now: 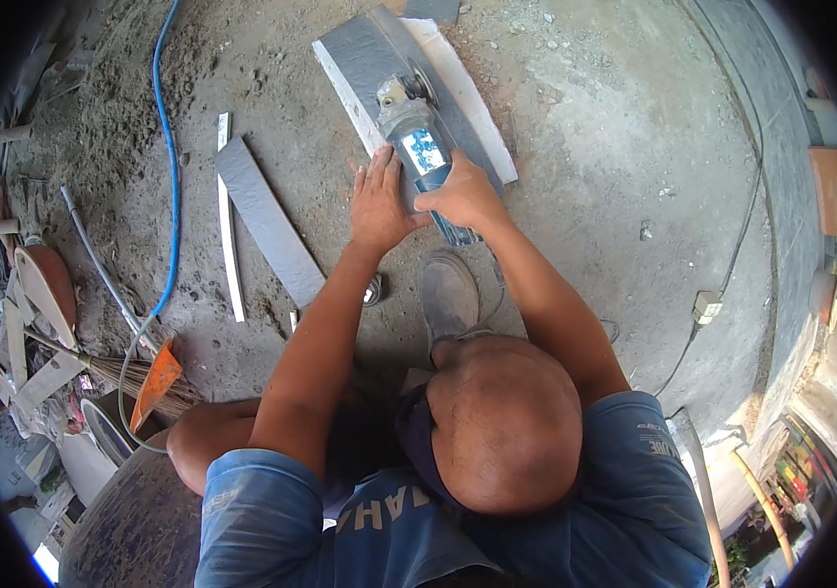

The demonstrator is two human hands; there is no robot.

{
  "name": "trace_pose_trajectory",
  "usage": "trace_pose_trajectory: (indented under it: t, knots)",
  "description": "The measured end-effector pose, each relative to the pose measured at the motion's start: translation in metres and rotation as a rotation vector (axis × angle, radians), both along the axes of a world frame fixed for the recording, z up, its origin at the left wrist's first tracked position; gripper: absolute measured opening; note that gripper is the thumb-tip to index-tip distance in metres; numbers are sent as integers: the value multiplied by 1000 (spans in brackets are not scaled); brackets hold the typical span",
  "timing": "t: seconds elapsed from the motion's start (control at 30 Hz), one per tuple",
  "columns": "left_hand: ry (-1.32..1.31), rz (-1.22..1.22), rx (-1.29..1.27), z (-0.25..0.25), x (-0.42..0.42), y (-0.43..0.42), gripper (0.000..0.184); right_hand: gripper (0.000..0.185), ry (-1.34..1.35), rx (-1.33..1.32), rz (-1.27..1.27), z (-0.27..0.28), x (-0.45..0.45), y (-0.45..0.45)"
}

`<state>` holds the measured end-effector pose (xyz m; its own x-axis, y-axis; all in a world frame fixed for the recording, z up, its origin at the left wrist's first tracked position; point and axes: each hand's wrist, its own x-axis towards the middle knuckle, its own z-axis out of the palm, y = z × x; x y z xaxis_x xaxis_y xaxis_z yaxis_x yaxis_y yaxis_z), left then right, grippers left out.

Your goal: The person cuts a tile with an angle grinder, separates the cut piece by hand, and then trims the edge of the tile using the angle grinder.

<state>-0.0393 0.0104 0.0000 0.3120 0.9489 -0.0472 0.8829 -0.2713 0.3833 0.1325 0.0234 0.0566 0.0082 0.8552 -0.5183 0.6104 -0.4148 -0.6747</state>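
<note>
My right hand (462,196) is wrapped round the body of a blue angle grinder (418,147), whose disc (424,84) is at the top end over a grey tile (369,54). Spread on the near left edge of the tile is my left hand (379,201), fingers apart, pressing down beside the grinder. Under the grey tile lies a white-edged board or slab (482,122), tilted the same way. Whether the disc touches the tile is hard to tell.
On the concrete floor (624,108) to the left lie a grey tile strip (266,216), a white strip (229,235) and a blue hose (166,127). A cable with a socket box (706,308) runs at right. A shoe (448,294) is close below the hands.
</note>
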Motion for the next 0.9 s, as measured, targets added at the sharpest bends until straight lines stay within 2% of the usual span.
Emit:
trace_pose_trajectory:
  t: [0.9]
  knots:
    - [39,12,4,-3,0,1,113,96,-28,-30,8,6,3,-11]
